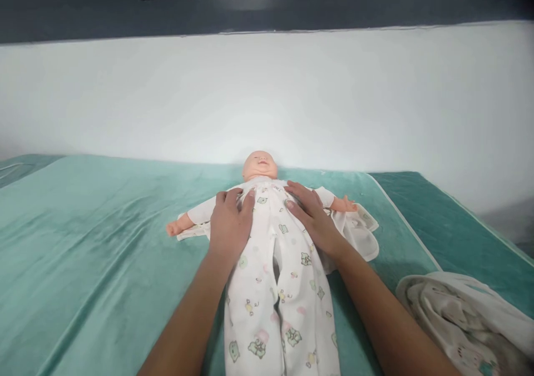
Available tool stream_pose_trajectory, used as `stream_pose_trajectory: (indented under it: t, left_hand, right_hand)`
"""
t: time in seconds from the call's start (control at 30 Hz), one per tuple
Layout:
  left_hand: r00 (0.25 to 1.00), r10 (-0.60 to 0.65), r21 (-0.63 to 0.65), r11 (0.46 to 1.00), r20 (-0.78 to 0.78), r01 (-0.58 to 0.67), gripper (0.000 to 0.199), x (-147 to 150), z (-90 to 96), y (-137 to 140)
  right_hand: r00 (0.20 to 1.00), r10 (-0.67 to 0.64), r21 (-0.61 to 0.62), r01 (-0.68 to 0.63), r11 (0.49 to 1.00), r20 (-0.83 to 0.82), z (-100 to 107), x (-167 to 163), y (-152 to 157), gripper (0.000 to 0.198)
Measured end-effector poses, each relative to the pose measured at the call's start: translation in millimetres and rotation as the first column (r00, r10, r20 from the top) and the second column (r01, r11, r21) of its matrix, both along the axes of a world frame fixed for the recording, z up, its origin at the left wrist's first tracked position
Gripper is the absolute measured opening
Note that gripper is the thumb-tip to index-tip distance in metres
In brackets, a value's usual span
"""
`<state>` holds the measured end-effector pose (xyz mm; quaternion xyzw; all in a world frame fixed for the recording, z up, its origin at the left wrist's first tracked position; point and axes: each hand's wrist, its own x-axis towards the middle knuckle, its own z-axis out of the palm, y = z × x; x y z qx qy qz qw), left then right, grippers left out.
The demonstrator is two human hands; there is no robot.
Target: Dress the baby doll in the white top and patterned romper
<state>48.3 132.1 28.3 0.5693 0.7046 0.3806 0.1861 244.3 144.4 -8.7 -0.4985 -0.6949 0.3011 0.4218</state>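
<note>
A baby doll (259, 166) lies on its back with its head toward the wall and both arms stretched out sideways. White baby trousers (267, 253) printed with small green and pink animals are spread over its front, from the chest down past the frame's bottom edge. Flat against the left side of the trousers' top rests my left hand (231, 220), its fingers apart. My right hand (312, 217) lies on the opposite side, fingers stretched toward the doll's chest. A white baby top (354, 234) shows beneath the doll's arms, partly hidden.
Green plush sheets (104, 242) cover the bed, with creases on the left and a darker piece (450, 226) at the right. A crumpled pile of pale baby clothes (459, 320) sits at the lower right. Behind the doll's head stands a white wall (258, 98).
</note>
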Motion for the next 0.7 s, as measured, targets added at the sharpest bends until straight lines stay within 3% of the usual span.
stream_pose_trajectory:
  t: [0.2, 0.43, 0.7]
  left_hand:
    - [0.981, -0.123, 0.038, 0.992, 0.152, 0.119, 0.041, -1.8, 0.2, 1.2]
    - [0.958, -0.233, 0.116, 0.97, 0.17, 0.215, 0.039, -2.0, -4.7, 7.4]
    - [0.951, -0.291, 0.206, 0.942, 0.102, 0.266, 0.031, -1.3, -13.9, 8.8]
  right_hand:
    - [1.0, 0.009, -0.046, -0.01, 0.999, -0.006, 3.6, -2.2, -0.3, 0.049]
    - [0.995, -0.051, -0.101, 0.041, 0.994, -0.09, 6.3, -3.5, 0.7, 0.047]
    - [0.978, -0.028, -0.062, 0.015, 0.998, -0.204, 5.2, -5.7, 0.4, 0.042]
